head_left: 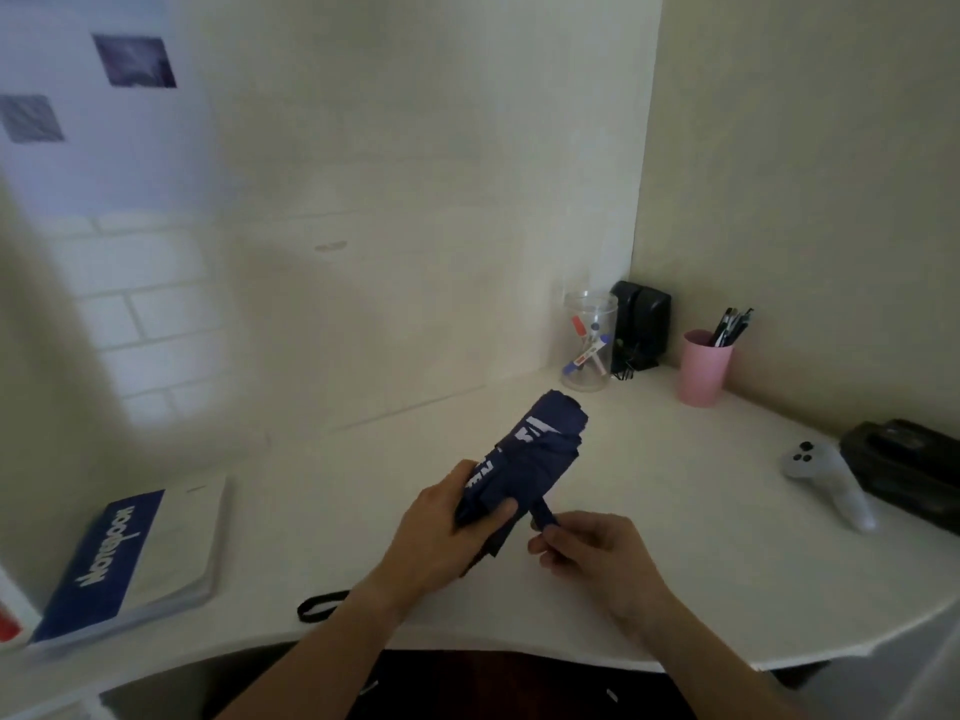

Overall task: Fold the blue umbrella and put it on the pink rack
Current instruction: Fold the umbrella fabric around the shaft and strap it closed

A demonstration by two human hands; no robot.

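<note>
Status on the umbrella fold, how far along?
Done: the dark blue fabric umbrella is collapsed and its canopy bunched into a roll. In hand: the left hand grips the roll above the white desk while the right hand pinches the blue closure strap, not yet wrapped. Left: fasten the strap and rack it; no pink rack is in view.

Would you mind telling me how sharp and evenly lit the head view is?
Head view: dim and soft throughout; left edge smeared, the notebook blurred; wide-angle bending curves the desk edge; umbrella and both hands fairly legible at centre; no glare.
</note>
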